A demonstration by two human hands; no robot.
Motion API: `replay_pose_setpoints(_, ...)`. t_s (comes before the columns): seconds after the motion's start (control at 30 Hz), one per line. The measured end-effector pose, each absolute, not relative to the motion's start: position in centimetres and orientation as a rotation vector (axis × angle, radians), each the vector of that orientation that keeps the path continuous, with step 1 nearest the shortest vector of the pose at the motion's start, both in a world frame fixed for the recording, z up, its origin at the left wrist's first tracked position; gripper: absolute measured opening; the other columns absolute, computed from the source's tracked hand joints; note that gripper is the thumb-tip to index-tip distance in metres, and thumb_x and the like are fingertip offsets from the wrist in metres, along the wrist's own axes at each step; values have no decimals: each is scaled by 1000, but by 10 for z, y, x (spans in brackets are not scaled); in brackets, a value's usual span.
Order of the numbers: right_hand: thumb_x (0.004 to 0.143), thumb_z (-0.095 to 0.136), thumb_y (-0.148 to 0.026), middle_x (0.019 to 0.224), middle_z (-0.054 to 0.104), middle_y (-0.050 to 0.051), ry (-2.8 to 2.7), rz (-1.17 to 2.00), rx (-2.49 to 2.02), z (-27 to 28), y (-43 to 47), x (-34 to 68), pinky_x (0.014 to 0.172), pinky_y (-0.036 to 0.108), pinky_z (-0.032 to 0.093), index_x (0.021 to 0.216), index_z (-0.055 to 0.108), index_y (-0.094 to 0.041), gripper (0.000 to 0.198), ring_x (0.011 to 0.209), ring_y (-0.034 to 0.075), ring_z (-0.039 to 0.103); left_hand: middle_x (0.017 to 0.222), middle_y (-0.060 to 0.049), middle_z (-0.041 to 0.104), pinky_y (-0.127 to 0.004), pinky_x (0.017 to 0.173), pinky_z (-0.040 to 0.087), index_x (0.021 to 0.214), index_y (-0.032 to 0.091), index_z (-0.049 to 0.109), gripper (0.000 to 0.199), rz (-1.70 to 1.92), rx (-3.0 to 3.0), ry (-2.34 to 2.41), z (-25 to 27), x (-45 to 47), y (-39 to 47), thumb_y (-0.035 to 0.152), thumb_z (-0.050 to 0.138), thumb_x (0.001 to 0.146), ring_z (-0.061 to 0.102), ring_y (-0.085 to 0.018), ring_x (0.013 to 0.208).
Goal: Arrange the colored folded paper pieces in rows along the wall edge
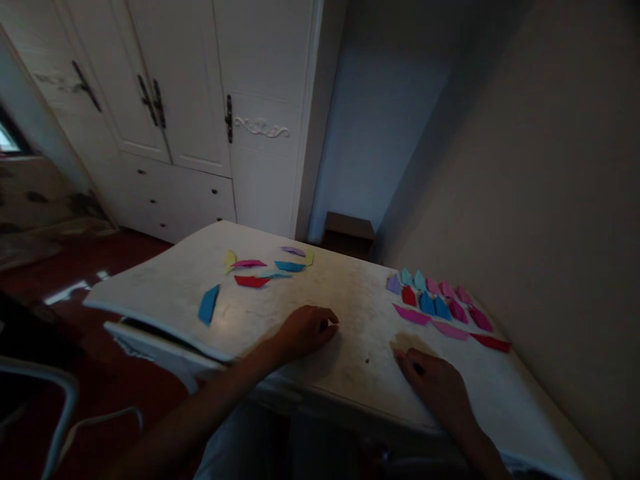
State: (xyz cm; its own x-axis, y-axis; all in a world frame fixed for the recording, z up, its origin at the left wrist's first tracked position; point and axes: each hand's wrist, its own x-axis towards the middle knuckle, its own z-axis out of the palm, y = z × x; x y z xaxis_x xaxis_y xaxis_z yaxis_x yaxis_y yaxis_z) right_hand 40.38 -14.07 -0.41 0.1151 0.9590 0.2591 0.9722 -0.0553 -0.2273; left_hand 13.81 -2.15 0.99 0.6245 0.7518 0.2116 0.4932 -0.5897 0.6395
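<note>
My left hand [309,329] is over the middle of the white table [360,300], fingers loosely curled and thumb near the index finger; nothing shows between them. To the right, near the front edge, is my right hand [443,387], also loosely bent, with no object visible in it. Folded paper boats lie beyond the hands. A blue paper boat [209,305] rests at the left, apart from a loose group with a red boat [251,281] and a yellow one [230,261]. Past my right hand, several boats stand in rows, with a pink boat [412,315] in the nearest row.
A small dark speck [367,361] lies between my hands. A drawer [165,347] juts out under the table's left side. Behind stand a white wardrobe [270,160] and a brown box-like piece [349,230]. The wall [550,200] borders the right side; a metal chair frame [65,380] is at lower left.
</note>
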Motion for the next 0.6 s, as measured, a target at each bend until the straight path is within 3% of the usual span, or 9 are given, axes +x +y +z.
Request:
replay_pose_setpoints(0.17,92,36,-62,51,51,-1,-1875,189,-1844,5,-112,383,51,25,38,56,47,-22,55,51,16,55,75,-2,70,-24,65,43,87,19,72,19,829,2207,1049,4,77,-23,27,54,85,59,-14,65)
replay_pose_setpoints(0.3,93,42,-51,58,55,-2,-1994,220,-1642,26,-64,337,54,24,38,67,55,-20,42,55,15,53,72,-2,68,-23,60,42,82,16,71,23,1036,1850,1053,0,64,-21,34,58,83,58,-14,65)
replay_pose_setpoints(0.43,91,50,-37,84,66,4,-2169,148,-1451,42,4,286,66,27,44,92,63,-17,24,69,16,58,63,0,61,-22,54,38,78,14,69,25,1148,1579,1034,-1,65,-19,38,61,79,53,-12,58)
replay_pose_setpoints(0.6,87,57,-22,116,65,13,-2423,-28,-1425,38,80,239,91,31,44,114,62,-13,29,106,21,59,61,1,59,-22,54,38,79,14,68,26,1183,1447,974,-3,64,-18,40,63,77,52,-12,56)
